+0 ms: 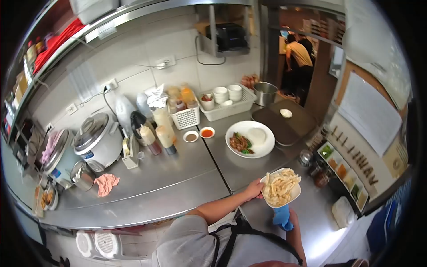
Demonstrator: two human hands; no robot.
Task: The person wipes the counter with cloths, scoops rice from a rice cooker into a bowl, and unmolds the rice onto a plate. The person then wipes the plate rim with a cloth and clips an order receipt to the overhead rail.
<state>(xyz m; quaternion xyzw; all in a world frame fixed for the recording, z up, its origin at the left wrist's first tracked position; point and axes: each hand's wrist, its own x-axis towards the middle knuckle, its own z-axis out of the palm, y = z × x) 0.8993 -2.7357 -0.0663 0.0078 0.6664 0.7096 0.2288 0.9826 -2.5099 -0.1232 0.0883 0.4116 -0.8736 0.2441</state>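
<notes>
My left hand (254, 189) grips the left rim of a white square bowl (297, 194) heaped with pale yellow fries (281, 187). Just below the bowl is my right hand (292, 219), closed round a crumpled blue cloth (281, 218) that meets or nearly meets the bowl's lower edge. Farther back on the steel counter rests a large white plate (267, 149) with a dome of rice (256, 137) and a stir-fried meat dish with green leaves (241, 143). Two small sauce dishes, one brown (191, 136) and one orange-red (207, 132), lie left of the plate.
Left along the counter (178, 182) stand a rice cooker (95, 138), squeeze bottles (165, 137) and a pink cloth (106, 184). A dark tray (278, 124) lies behind the plate. Spice jars (306, 157) and a garnish rack (342, 171) line the right. A person (299, 55) is beyond the opening.
</notes>
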